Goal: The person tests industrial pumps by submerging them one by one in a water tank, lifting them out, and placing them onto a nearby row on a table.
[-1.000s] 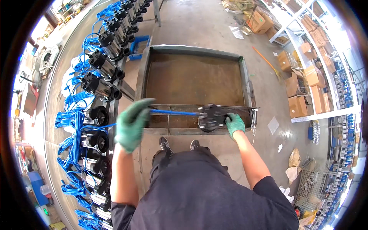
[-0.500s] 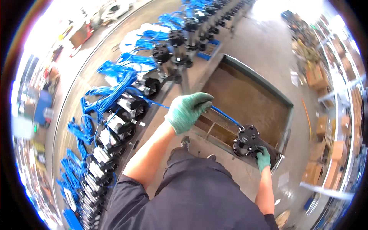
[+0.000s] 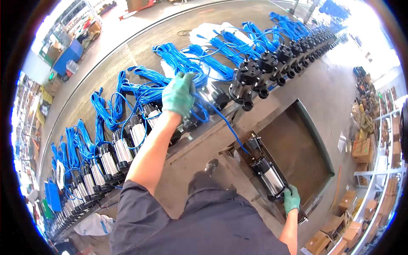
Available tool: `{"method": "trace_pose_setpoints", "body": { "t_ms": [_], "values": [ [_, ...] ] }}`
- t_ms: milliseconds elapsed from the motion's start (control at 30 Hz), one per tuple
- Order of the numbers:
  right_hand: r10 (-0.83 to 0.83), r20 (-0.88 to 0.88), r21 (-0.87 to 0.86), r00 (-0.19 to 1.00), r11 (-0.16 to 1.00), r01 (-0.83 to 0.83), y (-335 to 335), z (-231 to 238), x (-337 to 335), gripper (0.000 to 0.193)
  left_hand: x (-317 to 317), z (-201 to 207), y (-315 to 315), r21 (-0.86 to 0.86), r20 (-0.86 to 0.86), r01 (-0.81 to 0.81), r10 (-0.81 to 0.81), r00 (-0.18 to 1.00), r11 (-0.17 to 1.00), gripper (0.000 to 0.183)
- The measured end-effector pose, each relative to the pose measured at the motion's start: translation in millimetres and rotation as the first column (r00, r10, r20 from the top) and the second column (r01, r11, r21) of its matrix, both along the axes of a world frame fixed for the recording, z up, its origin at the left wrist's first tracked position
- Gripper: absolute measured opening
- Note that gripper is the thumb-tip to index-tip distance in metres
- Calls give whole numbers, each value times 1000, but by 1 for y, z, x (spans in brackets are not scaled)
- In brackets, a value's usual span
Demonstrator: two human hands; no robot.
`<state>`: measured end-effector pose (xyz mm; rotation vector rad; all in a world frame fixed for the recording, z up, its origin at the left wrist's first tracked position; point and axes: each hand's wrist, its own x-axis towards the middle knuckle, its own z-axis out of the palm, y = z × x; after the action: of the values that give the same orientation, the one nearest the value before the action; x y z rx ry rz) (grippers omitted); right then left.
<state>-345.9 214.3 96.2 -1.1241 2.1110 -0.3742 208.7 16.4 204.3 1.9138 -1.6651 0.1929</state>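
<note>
A submersible pump (image 3: 268, 175) with a steel body and black ends lies tilted on the narrow ledge along the near side of the water tank (image 3: 318, 135). My right hand (image 3: 291, 199), in a green glove, grips its near end. From the pump's far end a blue cable (image 3: 231, 129) runs up to the left. My left hand (image 3: 178, 94), gloved the same way and slightly blurred, is closed at a looped bundle of this blue cable (image 3: 180, 59) above the pump row. Its fingertips partly hide among the loops.
Several similar pumps (image 3: 267, 63) stand or lie along a long bench, with coiled blue cables (image 3: 102, 108) behind them. Cardboard boxes (image 3: 363, 144) and a white-framed shelf (image 3: 382, 172) are at the right. My shoe (image 3: 211, 165) is on the floor between bench and tank.
My left hand has moved left and away to the cable bundles, and the cable stretches longer. The pump, upright before, now lies over, with my right hand at its near end. The view has turned left.
</note>
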Motion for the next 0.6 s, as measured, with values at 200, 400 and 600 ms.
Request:
{"method": "trace_pose_setpoints", "body": {
  "t_ms": [200, 400, 600],
  "values": [
    [-229, 384, 249, 894, 958, 139, -14, 24, 23, 66, 86, -82, -61, 663, 19, 89, -136, 990, 743, 77],
    [-298, 492, 291, 818, 942, 168, -6, 21, 14, 65, 65, -95, -92, 536, 41, -50, 33, 999, 842, 27],
    [-213, 483, 252, 850, 963, 98, -7, 7, -7, 47, 68, -28, -15, 261, -153, 11, 30, 988, 965, 40]
  ]
}}
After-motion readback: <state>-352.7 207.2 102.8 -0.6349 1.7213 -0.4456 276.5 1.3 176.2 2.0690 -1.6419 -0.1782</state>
